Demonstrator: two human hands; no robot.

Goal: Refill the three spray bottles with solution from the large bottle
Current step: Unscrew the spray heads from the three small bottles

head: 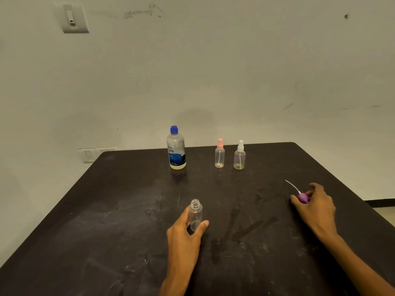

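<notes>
2 bare forearms in view, no sleeves, no gloves. Left hand (185,232) and right hand (316,205) both bare, with short nails. No rings, no watch, no bracelet visible on fingers or wrists.

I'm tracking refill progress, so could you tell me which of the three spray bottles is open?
The bottle in the left hand, the uncapped clear bottle nearest the camera. The pink-topped bottle and white-topped bottle keep their sprayers on.
</notes>
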